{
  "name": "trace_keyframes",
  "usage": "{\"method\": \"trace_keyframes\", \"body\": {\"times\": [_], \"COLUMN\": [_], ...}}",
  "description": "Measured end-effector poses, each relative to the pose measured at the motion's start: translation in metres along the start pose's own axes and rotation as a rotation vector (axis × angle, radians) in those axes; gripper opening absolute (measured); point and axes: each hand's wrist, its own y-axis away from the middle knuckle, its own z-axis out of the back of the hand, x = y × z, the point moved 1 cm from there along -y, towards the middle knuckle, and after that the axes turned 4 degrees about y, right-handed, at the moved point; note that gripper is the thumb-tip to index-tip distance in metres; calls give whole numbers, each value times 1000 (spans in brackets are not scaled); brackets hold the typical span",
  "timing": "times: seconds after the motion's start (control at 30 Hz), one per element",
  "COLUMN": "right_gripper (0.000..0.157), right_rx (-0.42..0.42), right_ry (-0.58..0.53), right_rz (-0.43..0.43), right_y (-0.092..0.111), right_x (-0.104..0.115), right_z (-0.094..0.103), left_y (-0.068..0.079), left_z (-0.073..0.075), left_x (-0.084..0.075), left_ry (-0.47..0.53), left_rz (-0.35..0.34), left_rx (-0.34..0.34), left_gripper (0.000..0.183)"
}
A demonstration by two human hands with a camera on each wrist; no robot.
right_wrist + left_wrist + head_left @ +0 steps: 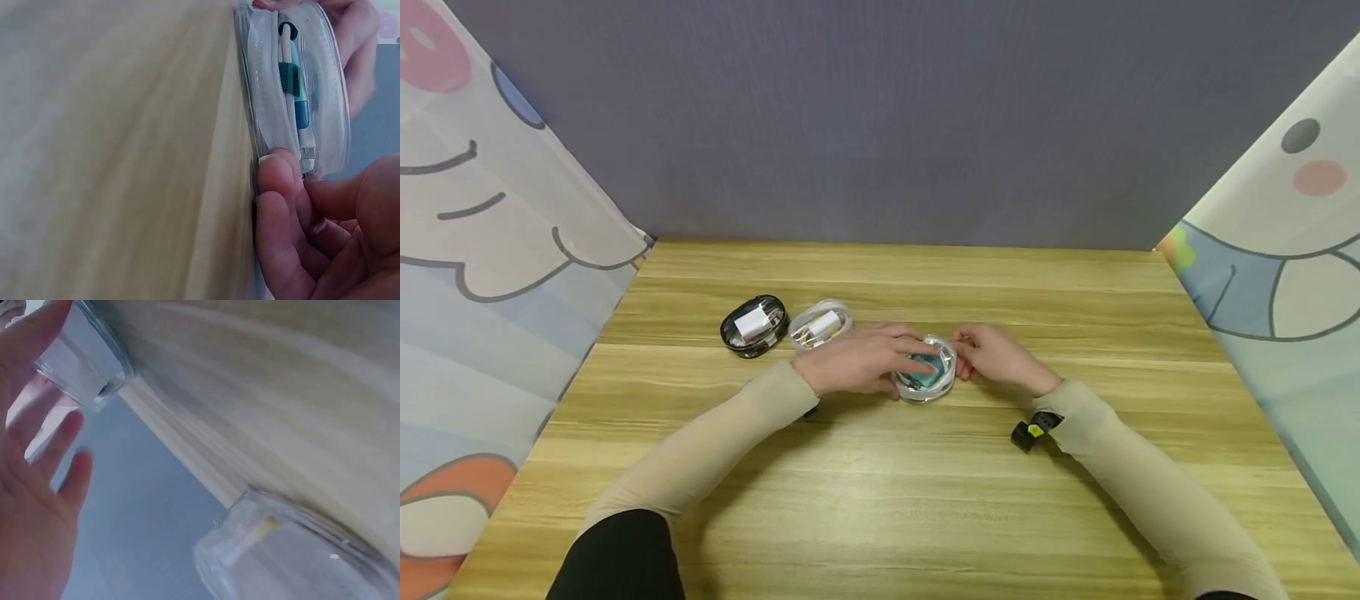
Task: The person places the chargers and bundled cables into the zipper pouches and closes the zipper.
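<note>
A clear oval zip pouch with white trim [948,375] lies mid-table, with a teal item [929,379] inside. My left hand [867,360] holds its left side, thumb at the near edge and fingers across the top. At the pouch's right end, my right hand [996,357] pinches the zipper with thumb and fingers; the pull itself is hidden. Through the parted zipper in the right wrist view, a white cable [287,56] with a green strap [289,79] and a metal plug [308,152] show.
Left of the hands lie another white-trimmed pouch [821,324] and a black-trimmed one [755,326], each with a white charger block inside. A grey partition [895,125] stands behind the wooden table [880,517], with printed cartoon sheets [497,225] at both sides.
</note>
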Motion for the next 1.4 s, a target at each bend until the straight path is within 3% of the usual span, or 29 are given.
{"method": "trace_keyframes", "body": {"times": [0.17, 0.5, 1.0, 1.17, 1.4], "right_gripper": [15, 16, 16, 17, 17], "right_rx": [11, 93, 144, 139, 47], "right_ry": [-21, -147, -188, -174, -134], "right_rz": [-3, -42, -51, -37, -18], "right_y": [-3, 11, 42, 44, 36], "right_x": [-1, -7, 1, 3, 0], "right_z": [0, 4, -9, -11, -5], "left_y": [-1, 2, 1, 0, 0], "left_z": [-4, -6, -5, -5, -4], "left_x": [0, -1, -1, -2, -5], "left_ry": [65, 165, 185, 169, 28], "left_rz": [-22, 32, 57, 43, 18], "left_rx": [89, 84, 71, 68, 47], "left_gripper": [66, 66, 67, 69, 63]}}
